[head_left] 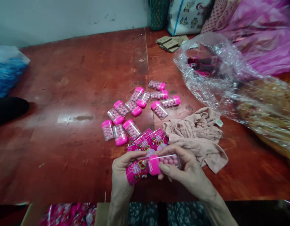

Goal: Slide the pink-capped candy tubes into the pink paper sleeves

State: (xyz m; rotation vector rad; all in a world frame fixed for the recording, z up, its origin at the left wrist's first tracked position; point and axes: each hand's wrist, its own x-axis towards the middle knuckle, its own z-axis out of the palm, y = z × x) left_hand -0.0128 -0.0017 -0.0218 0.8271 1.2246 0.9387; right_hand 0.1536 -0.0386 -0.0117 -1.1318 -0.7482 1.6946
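Note:
My left hand (pixel 122 168) is closed around a printed pink sleeve (pixel 136 171) near the table's front edge. Between the fingers of my right hand (pixel 182 166) is a clear candy container (pixel 169 160) with a bright pink cap and round pink candies inside. The container's capped end points left and meets the sleeve's right end; whether it has entered the sleeve I cannot tell. Just beyond my hands lie several flat printed pink sleeves (pixel 147 139). Farther out, several capped candy containers (pixel 132 128) are scattered on the table, without sleeves.
A crumpled beige cloth (pixel 196 135) lies right of my hands on the red-brown table (pixel 64 150). Clear plastic bags (pixel 229 69) crowd the right side, near brown cardboard pieces (pixel 172 43). A bag of blue items (pixel 8 73) stands left. Below the edge, a box holds pink packets (pixel 71 215).

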